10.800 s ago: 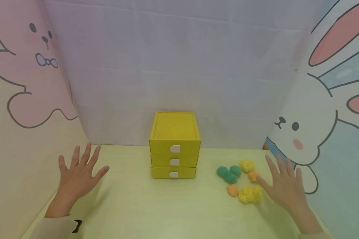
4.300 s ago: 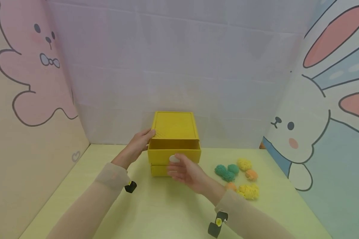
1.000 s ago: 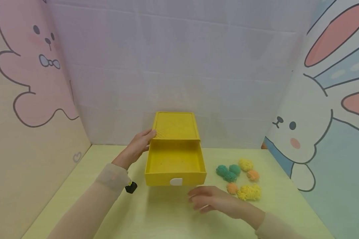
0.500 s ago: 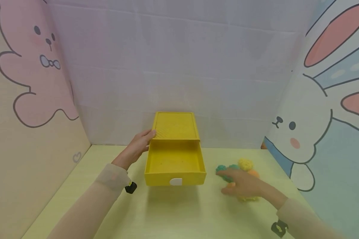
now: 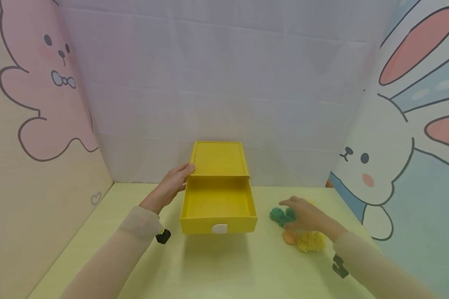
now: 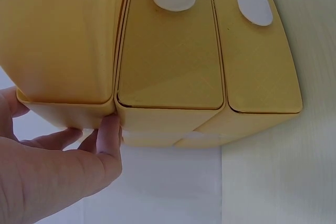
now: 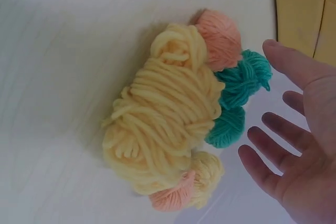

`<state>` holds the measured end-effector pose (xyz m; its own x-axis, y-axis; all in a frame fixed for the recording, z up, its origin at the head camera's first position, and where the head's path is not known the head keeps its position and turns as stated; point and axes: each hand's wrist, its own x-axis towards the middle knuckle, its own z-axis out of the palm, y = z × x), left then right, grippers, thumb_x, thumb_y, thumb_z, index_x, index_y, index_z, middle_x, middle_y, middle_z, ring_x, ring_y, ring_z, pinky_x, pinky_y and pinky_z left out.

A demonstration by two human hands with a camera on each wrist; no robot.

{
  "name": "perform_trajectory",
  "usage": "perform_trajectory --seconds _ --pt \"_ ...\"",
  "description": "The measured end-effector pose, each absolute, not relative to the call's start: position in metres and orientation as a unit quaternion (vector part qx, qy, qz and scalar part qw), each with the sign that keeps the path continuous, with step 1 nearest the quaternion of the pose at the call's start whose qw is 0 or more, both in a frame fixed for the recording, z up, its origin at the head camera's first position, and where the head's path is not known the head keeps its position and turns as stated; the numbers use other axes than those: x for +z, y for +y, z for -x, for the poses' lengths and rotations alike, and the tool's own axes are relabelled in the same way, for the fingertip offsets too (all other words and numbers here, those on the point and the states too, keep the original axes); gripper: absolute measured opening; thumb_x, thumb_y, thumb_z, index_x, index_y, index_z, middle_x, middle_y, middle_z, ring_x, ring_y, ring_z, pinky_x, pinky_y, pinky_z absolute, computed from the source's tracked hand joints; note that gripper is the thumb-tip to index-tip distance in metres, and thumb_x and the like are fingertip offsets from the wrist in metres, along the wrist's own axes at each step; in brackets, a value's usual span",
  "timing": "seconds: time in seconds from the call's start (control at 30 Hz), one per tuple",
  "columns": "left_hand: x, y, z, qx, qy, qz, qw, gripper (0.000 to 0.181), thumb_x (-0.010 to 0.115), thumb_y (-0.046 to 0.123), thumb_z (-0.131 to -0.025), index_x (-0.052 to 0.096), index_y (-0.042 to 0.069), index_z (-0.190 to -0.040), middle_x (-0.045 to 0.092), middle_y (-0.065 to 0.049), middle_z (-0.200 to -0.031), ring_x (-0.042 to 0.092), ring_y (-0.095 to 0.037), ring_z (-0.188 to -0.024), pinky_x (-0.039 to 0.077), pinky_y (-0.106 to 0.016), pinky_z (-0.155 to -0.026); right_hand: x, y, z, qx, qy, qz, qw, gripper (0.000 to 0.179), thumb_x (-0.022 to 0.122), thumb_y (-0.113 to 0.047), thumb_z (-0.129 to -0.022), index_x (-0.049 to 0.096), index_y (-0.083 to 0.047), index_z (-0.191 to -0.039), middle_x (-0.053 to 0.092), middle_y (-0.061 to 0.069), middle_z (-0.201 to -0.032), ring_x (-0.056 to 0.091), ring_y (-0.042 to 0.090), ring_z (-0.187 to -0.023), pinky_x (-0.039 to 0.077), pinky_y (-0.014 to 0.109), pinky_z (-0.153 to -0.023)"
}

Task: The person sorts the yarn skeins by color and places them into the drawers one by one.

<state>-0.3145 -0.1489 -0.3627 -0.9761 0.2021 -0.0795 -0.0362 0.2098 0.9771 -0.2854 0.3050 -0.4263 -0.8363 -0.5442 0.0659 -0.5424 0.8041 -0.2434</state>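
A yellow drawer cabinet stands at the back of the table, its top drawer pulled far out and bare inside. My left hand holds the cabinet's upper left edge; in the left wrist view its fingers press the side wall while the thumb reaches round the top. On the right, my right hand hovers over small yarn balls, fingers spread and holding nothing. Green yarn lies by its fingertips. An orange yarn ball and a yellow yarn bundle lie nearer me; the hand partly hides the others.
Two lower drawers with white tabs are closed, as the left wrist view shows. A pale cloth wall rises close behind the cabinet. Printed side panels with a bear and a rabbit flank the pale yellow table.
The top drawer was closed at first and got pulled out by the right hand. That hand then let go and moved right to the yarn. The left hand has stayed on the cabinet.
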Motion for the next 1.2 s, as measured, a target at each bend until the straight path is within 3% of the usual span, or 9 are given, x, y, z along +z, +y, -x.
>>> perform_trajectory --seconds 0.27,0.47,0.7,0.8,1.03,1.2 --pt "-0.363 -0.148 0.315 0.629 0.77 -0.054 0.091 0.069 0.043 0.048 -0.114 0.023 0.015 -0.171 0.028 -0.013 -0.174 0.027 -0.042 -0.159 0.029 -0.061 -0.127 -0.438 0.304 0.3 -0.121 0.951 0.284 0.002 0.062 0.092 -0.023 -0.084 0.067 0.01 -0.13 0.069 0.017 -0.108 0.064 0.026 -0.093 0.058 0.045 -0.084" --pt "-0.364 -0.148 0.316 0.628 0.771 -0.053 0.092 0.07 0.043 0.049 -0.114 0.022 0.014 -0.171 0.026 -0.013 -0.175 0.025 -0.042 -0.16 0.028 -0.061 -0.127 -0.443 0.298 0.304 -0.117 0.957 0.266 0.01 0.05 0.091 -0.02 -0.083 0.073 0.011 -0.119 0.066 0.012 -0.096 0.054 0.016 -0.082 0.054 0.038 -0.077" --pt "-0.365 -0.147 0.318 0.631 0.769 -0.053 0.092 0.071 0.045 0.049 -0.114 0.022 0.015 -0.171 0.027 -0.012 -0.174 0.027 -0.041 -0.159 0.029 -0.06 -0.127 -0.449 0.295 0.304 -0.147 0.955 0.249 0.068 0.048 0.088 -0.016 -0.086 0.072 0.001 -0.128 0.071 0.013 -0.114 0.066 0.031 -0.103 0.057 0.054 -0.096" --pt "-0.365 -0.147 0.317 0.632 0.768 -0.053 0.092 0.071 0.045 0.049 -0.114 0.022 0.015 -0.171 0.028 -0.012 -0.174 0.028 -0.041 -0.159 0.03 -0.06 -0.127 -0.453 0.298 0.306 -0.172 0.945 0.269 0.074 0.046 0.088 -0.012 -0.087 0.072 -0.001 -0.129 0.072 0.017 -0.119 0.068 0.038 -0.11 0.057 0.058 -0.097" --pt "-0.364 -0.146 0.316 0.631 0.768 -0.049 0.093 0.071 0.045 0.049 -0.114 0.022 0.015 -0.172 0.027 -0.012 -0.174 0.027 -0.041 -0.159 0.029 -0.059 -0.127 -0.463 0.312 0.312 -0.218 0.937 0.26 0.081 0.043 0.088 -0.017 -0.089 0.071 -0.01 -0.128 0.074 0.01 -0.119 0.069 0.031 -0.11 0.059 0.055 -0.096" --pt "-0.364 -0.148 0.316 0.627 0.771 -0.053 0.093 0.071 0.044 0.05 -0.114 0.021 0.016 -0.172 0.026 -0.012 -0.175 0.025 -0.041 -0.16 0.029 -0.06 -0.127 -0.465 0.317 0.311 -0.239 0.931 0.27 0.063 0.039 0.089 -0.017 -0.088 0.075 -0.01 -0.123 0.076 0.009 -0.12 0.07 0.035 -0.114 0.058 0.057 -0.098"
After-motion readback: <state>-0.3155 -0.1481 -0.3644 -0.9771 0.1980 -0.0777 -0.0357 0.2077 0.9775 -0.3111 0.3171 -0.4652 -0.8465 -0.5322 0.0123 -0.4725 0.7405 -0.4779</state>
